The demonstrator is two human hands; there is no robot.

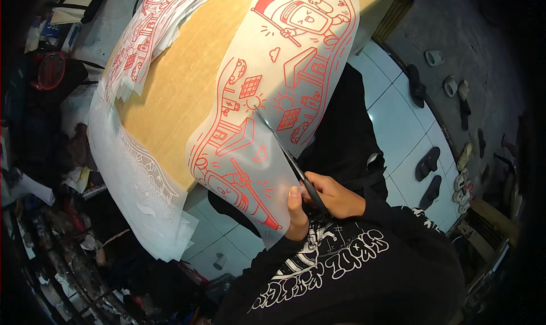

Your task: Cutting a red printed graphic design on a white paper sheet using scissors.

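A long translucent sheet printed with red cartoon drawings hangs over the near edge of the wooden table toward my lap. My left hand grips its near end, thumb on top, fingers mostly hidden beneath. In my right hand are black-handled scissors, with fingers wrapped round the handles. The long blades point away from me into the sheet, their tips near a printed sun between the two rows of drawings. Both hands are close together in front of my black shirt.
More printed sheets lie in a loose stack along the table's left side, and their near ends droop over its edge. Dark sandals and other footwear stand on the floor at right. Cluttered items fill the lower left.
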